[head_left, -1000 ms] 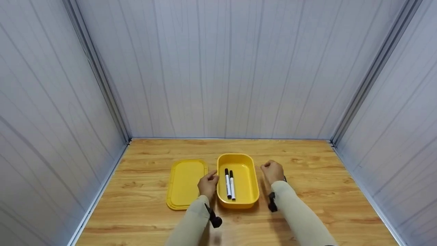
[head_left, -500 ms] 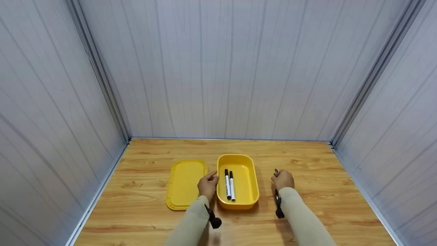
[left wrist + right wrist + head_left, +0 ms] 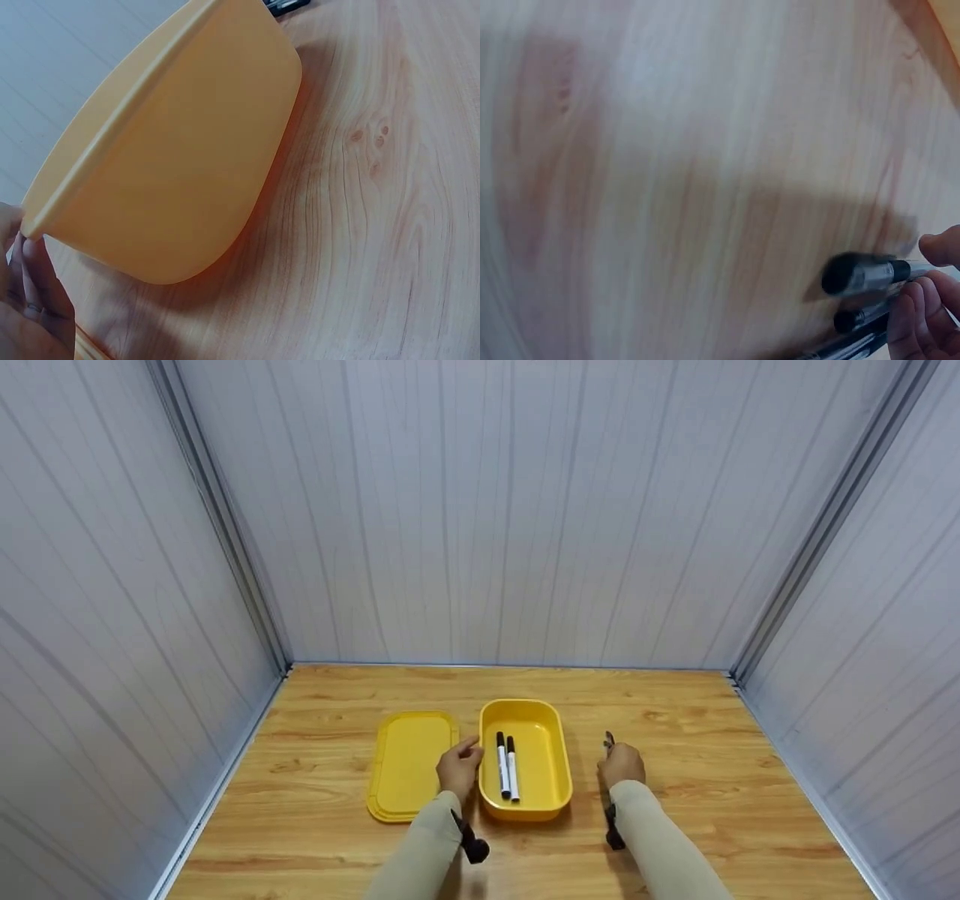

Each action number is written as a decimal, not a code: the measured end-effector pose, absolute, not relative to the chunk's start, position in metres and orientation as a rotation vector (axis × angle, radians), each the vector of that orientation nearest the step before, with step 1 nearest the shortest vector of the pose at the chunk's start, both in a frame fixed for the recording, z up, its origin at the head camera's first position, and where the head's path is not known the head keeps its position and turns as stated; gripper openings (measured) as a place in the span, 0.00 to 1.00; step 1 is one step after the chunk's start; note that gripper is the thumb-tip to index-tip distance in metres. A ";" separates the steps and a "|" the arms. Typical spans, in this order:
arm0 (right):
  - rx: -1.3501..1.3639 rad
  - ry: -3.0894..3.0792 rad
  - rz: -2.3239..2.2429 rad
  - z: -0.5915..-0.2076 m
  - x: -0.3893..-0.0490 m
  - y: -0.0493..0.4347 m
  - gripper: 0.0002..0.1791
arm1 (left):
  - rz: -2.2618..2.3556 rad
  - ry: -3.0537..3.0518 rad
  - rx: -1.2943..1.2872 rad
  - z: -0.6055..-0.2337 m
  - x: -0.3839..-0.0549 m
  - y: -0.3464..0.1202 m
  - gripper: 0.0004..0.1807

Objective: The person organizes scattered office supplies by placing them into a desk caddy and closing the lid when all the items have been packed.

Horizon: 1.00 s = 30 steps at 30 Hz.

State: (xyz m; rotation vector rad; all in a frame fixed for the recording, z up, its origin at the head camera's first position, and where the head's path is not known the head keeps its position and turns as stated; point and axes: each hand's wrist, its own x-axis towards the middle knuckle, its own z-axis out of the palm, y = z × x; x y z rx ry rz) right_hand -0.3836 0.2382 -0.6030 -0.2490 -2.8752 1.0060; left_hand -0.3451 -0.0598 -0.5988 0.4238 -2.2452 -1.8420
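Yellow box (image 3: 541,787), one; markers inside (image 3: 503,769), two

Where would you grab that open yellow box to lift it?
Probably midway along the right long rim of the yellow box, coming from the right and above: it stands upright with that raised edge free, the two black-capped markers lie toward its left side, and the left hand holds the left rim.

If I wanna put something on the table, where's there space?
Left of the yellow lid, up to the left wall. Right of the right hand, up to the right wall. Behind the yellow box, a strip before the back wall. Crowded: between lid and box, where the left hand is, and around the pens by the right hand.
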 end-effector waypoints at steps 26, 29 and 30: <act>-0.216 -2.899 0.950 -0.601 -0.384 0.233 0.06 | -1.849 -2.237 0.424 -0.599 -0.345 -0.060 0.16; -0.228 -2.900 0.963 -0.600 -0.385 0.233 0.05 | -1.853 -2.232 0.428 -0.599 -0.344 -0.059 0.16; -0.225 -2.899 0.965 -0.600 -0.385 0.234 0.04 | -1.851 -2.232 0.429 -0.599 -0.344 -0.058 0.16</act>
